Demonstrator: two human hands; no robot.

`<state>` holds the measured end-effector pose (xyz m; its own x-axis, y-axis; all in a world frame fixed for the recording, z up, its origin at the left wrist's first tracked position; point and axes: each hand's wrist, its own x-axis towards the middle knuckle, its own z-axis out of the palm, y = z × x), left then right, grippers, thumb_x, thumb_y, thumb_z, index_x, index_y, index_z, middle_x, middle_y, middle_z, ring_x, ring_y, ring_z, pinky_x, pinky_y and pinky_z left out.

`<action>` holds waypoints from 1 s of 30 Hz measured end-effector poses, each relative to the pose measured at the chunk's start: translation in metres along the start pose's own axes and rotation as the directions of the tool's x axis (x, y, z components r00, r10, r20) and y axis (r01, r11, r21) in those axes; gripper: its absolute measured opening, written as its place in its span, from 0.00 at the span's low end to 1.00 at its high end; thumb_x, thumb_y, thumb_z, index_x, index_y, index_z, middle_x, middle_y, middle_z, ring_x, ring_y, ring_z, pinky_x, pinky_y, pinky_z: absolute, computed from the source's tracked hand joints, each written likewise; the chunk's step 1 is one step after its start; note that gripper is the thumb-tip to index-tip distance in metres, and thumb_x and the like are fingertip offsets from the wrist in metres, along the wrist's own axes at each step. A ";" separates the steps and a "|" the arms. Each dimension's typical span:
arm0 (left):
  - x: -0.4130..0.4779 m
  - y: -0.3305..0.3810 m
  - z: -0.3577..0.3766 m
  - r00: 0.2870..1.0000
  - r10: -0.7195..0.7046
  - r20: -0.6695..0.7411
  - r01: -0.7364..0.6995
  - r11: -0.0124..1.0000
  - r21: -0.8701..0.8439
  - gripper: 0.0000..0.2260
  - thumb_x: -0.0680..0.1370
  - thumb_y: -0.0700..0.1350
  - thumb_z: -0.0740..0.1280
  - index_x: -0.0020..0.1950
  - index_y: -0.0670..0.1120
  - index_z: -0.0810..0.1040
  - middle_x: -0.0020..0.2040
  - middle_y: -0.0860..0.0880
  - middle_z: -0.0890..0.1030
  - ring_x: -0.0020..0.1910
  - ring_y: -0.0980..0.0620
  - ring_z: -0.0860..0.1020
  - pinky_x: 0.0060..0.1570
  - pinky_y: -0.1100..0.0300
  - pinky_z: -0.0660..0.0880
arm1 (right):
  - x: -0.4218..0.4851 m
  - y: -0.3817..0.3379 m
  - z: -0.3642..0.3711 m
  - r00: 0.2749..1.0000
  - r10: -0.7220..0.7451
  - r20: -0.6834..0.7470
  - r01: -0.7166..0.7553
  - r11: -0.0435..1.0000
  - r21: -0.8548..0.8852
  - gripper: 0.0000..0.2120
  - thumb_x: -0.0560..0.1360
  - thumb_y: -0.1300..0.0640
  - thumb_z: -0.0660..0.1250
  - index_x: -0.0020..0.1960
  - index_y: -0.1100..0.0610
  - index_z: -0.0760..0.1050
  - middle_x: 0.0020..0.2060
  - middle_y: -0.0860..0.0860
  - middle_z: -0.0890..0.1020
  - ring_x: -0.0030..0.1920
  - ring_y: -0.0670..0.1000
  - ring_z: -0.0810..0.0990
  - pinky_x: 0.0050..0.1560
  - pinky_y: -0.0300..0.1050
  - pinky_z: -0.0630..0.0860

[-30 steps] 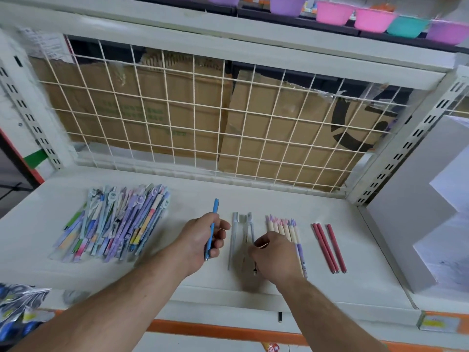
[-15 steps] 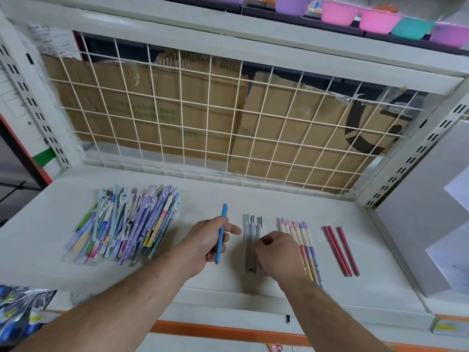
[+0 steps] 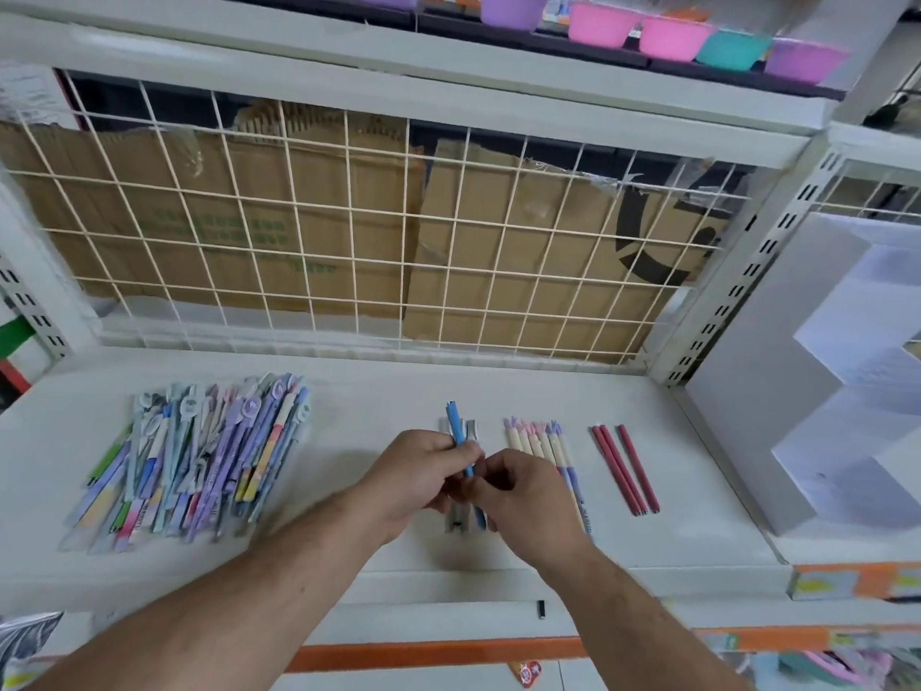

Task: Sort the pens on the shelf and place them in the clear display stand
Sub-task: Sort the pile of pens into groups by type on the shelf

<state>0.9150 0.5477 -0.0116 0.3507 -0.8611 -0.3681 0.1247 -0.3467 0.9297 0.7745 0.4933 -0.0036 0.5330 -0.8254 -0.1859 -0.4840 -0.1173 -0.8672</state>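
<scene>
My left hand grips a blue pen that points away from me, over a small row of grey pens on the white shelf. My right hand meets it at the pen's near end, fingers curled and touching the pen. A mixed pile of pastel pens lies at the left. Right of my hands lie a row of cream and purple pens and three red pens. No clear display stand is in view.
A white wire grid with cardboard behind it closes the back of the shelf. A white stepped block stands at the right. Coloured bowls line the shelf above.
My left hand has carried the blue pen to the right, over the grey pens. My right hand has left the grey pens and come up to the blue pen's near end.
</scene>
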 end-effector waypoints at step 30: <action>0.041 -0.001 0.113 0.885 0.461 -0.068 -0.236 0.569 0.788 0.08 0.78 0.50 0.65 0.55 0.56 0.81 0.53 0.59 0.76 0.48 0.59 0.73 0.44 0.65 0.66 | 0.044 0.101 -0.147 0.940 0.126 -0.316 -0.204 0.952 -0.230 0.06 0.73 0.61 0.67 0.43 0.51 0.79 0.37 0.47 0.83 0.37 0.51 0.82 0.41 0.49 0.82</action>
<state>0.8241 0.4705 -0.0296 0.4311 -0.8963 0.1040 -0.7433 -0.2874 0.6041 0.6472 0.3639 -0.0320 0.2210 -0.9655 -0.1378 -0.7290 -0.0697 -0.6810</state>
